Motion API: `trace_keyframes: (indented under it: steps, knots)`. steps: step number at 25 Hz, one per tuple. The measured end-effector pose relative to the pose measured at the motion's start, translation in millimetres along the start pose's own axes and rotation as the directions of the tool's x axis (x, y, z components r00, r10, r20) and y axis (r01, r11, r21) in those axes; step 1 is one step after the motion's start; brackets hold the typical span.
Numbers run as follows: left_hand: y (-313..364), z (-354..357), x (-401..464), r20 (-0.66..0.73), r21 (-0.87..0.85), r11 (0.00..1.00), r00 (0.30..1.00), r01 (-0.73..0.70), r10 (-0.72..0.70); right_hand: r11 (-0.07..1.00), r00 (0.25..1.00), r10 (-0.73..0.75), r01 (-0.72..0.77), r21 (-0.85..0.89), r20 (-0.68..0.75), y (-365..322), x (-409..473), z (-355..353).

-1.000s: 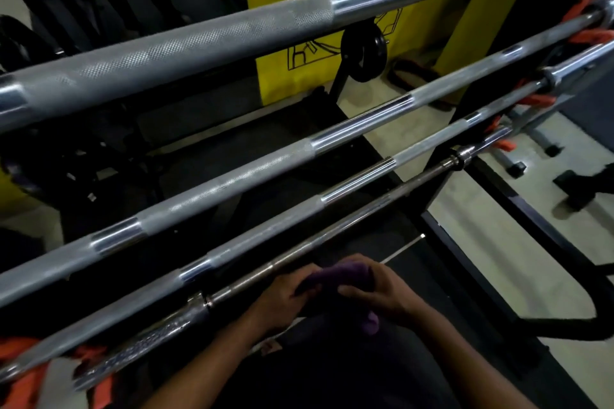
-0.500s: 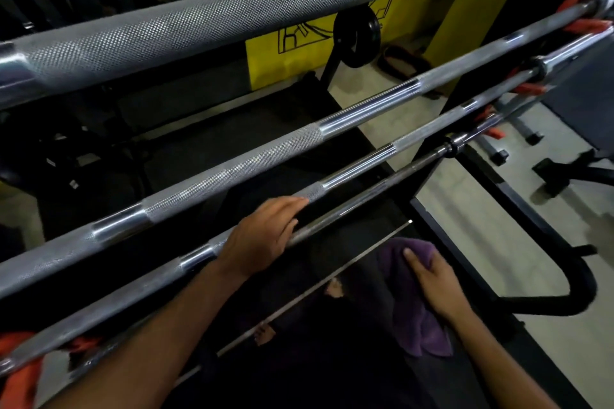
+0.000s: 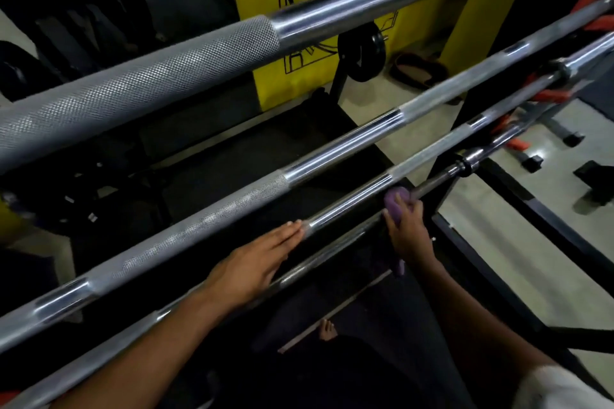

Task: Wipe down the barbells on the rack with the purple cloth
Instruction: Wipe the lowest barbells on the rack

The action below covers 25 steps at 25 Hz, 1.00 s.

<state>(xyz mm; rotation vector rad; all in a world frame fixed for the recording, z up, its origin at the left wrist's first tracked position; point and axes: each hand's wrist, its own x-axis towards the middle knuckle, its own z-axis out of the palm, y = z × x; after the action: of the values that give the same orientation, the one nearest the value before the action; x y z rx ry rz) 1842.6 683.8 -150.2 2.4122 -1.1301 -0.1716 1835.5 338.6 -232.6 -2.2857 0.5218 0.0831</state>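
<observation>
- A pale grey concrete floor (image 3: 382,103) shows at the right and centre of the frame, with a black rubber mat (image 3: 232,169) under the bars.
- A yellow wall panel with a black line drawing (image 3: 262,26) stands at the upper centre.
- Four silver steel barbells (image 3: 186,236) run diagonally from lower left to upper right on a black metal rack (image 3: 518,209).
- The left hand (image 3: 255,262) lies flat on the third bar, fingers straight and together.
- The right hand (image 3: 407,232) grips the purple cloth (image 3: 395,201) around the thin lowest bar, right of centre.
- Both bar ends are cut off; the upper left corner is too dark to make out.
</observation>
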Motion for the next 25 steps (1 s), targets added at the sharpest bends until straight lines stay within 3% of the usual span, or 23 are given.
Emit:
trace_keyframes:
  steps: [3, 5, 7, 8, 11, 14, 20, 23, 25]
  knots:
    - [4, -2, 2, -0.004, -0.035, 0.999, 1.0, 0.001, -0.001, 0.949, 0.991, -0.037, 0.074, -0.306, 0.127, 8, 15, 37]
    - [4, -2, 3, -0.008, -0.06, 0.998, 1.0, 0.019, -0.02, 0.787, 0.987, -0.124, 0.158, -0.597, 0.097, 12, 21, 38]
    - [4, -2, 4, -0.015, -0.072, 0.997, 0.999, 0.029, -0.03, 0.617, 0.963, -0.204, 0.265, -0.741, 0.175, 14, 32, 26]
    - [4, -2, 3, -0.007, -0.079, 0.997, 1.0, 0.026, -0.027, 0.596, 0.947, -0.242, 0.318, -0.737, 0.213, 21, 38, 23]
    - [4, -2, 4, 0.01, -0.091, 0.995, 0.999, 0.032, -0.031, 0.7, 0.945, -0.193, 0.322, -0.637, 0.265, 26, 42, 27]
    - [5, -3, 7, 0.015, -0.08, 0.996, 1.0, 0.028, -0.026, 0.709, 0.928, -0.236, 0.367, -0.602, 0.288, 10, 16, 58]
    - [5, -5, 6, 0.059, -0.018, 0.999, 0.998, 0.032, -0.031, 0.6, 0.785, -0.51, 0.617, -0.509, 0.351, -31, -72, 133]
    - [8, -6, 6, 0.056, 0.003, 0.999, 0.998, 0.04, -0.04, 0.52, 0.696, -0.607, 0.713, -0.471, 0.384, -20, -59, 113]
    - [8, -6, 5, 0.078, 0.022, 0.999, 0.996, 0.043, -0.044, 0.551, 0.721, -0.612, 0.683, -0.478, 0.325, 0, -29, 85]
